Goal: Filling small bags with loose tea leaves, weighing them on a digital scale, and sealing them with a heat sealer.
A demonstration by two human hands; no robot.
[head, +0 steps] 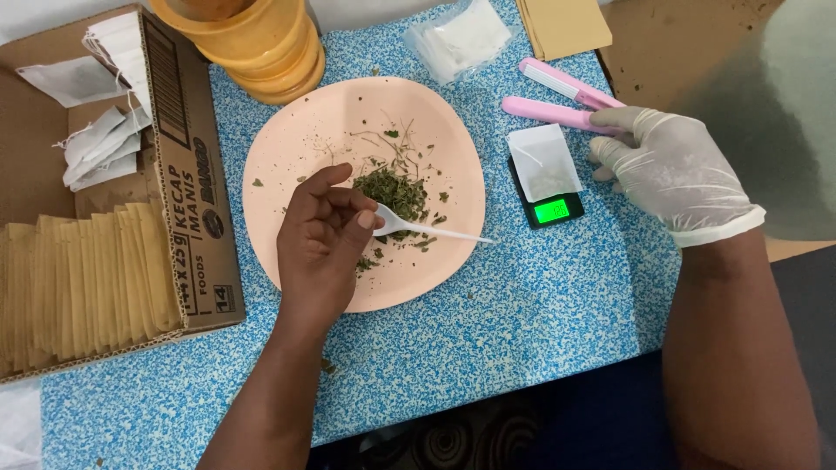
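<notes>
Bare left hand (324,233) pinches white spoon (424,228) over dried herbs (394,190) on pink plate (435,130); gloved right hand (670,170) seemingly grasps pink sealer (562,103) beside scale (550,207)

1. The plate (287,165) at centre frame is pale peach; the dried herbs (394,189) on it are dark green.
2. The spoon (427,229) is white.
3. The table cover (531,305) is blue with white speckles.
4. The scale (547,205) right of centre is black, with its screen glowing green.
5. The sealer tool (557,100) at upper right is pink.
6. The right hand (670,170) wears a white glove.
7. The stacked bowls (261,43) at top are orange-yellow.
8. The cardboard box (187,174) at left is brown.
</notes>
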